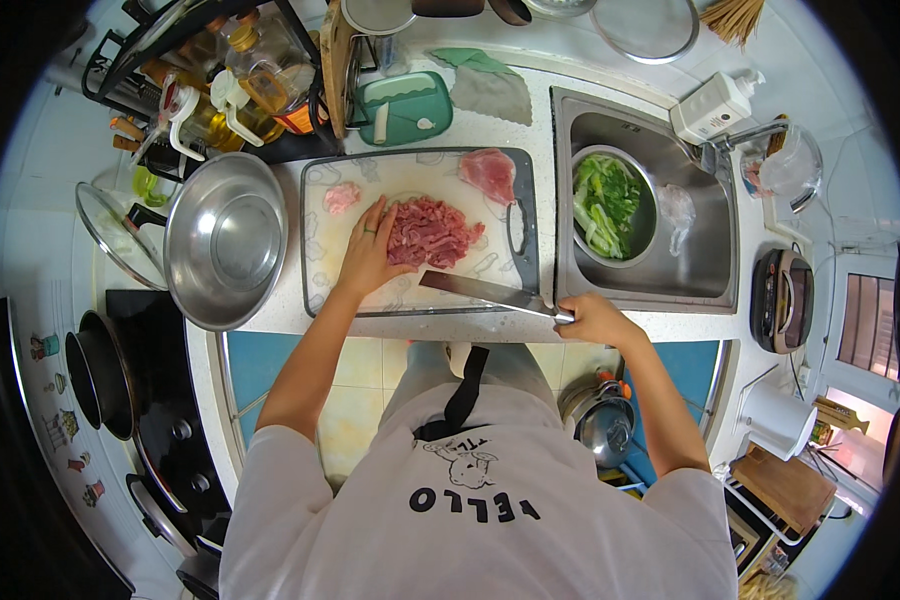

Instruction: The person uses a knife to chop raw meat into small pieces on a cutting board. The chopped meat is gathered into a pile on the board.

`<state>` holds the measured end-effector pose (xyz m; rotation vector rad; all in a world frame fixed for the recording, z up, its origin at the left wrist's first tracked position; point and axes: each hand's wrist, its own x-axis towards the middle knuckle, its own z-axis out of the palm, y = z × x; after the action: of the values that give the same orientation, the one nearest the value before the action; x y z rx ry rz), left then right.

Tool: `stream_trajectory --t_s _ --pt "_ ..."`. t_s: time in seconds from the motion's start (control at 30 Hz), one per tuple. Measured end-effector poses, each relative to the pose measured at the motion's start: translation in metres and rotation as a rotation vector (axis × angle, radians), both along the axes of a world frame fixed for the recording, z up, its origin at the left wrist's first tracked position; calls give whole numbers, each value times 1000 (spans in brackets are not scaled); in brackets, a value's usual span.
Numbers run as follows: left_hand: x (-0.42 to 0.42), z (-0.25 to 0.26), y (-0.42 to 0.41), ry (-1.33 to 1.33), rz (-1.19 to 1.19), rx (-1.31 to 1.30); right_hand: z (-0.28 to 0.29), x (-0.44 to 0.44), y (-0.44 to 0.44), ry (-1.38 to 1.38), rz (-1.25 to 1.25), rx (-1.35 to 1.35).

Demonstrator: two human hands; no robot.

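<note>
A pile of sliced raw meat (436, 234) lies on the middle of a grey-rimmed cutting board (345, 281). My left hand (370, 251) rests against the pile's left side, fingers spread. In my right hand (596, 319) is the handle of a cleaver (480, 291), its blade pointing left over the board's front part, just below the meat. A larger uncut piece of meat (489, 175) sits at the board's upper right corner. At the upper left is a small pale lump of meat (342, 197). A wide steel bowl (187, 247) stands left of the board.
Right of the board, the sink (645, 289) holds a metal bowl of leafy greens (607, 202) and a plastic bag (676, 217). Behind the board lie a green tray (412, 124) and a cloth (491, 94). Oil bottles (262, 71) stand back left; a black stove (172, 390) is front left.
</note>
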<state>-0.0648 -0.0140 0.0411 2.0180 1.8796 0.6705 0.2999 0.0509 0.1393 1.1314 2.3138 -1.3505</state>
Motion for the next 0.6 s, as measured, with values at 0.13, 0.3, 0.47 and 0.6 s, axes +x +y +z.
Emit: stream_trajectory --t_s 0.13,0.3,0.47,0.6 --pt "0 8 1 -29 -8 -25 0 4 5 12 43 142" --pt "7 9 9 -203 353 -51 12 26 -16 -3 -300 -241" --pt "-25 16 56 -30 335 -557 14 22 -20 -29 -585 -432" --pt "-33 10 62 -88 211 -695 1 27 -14 -73 -493 -410"
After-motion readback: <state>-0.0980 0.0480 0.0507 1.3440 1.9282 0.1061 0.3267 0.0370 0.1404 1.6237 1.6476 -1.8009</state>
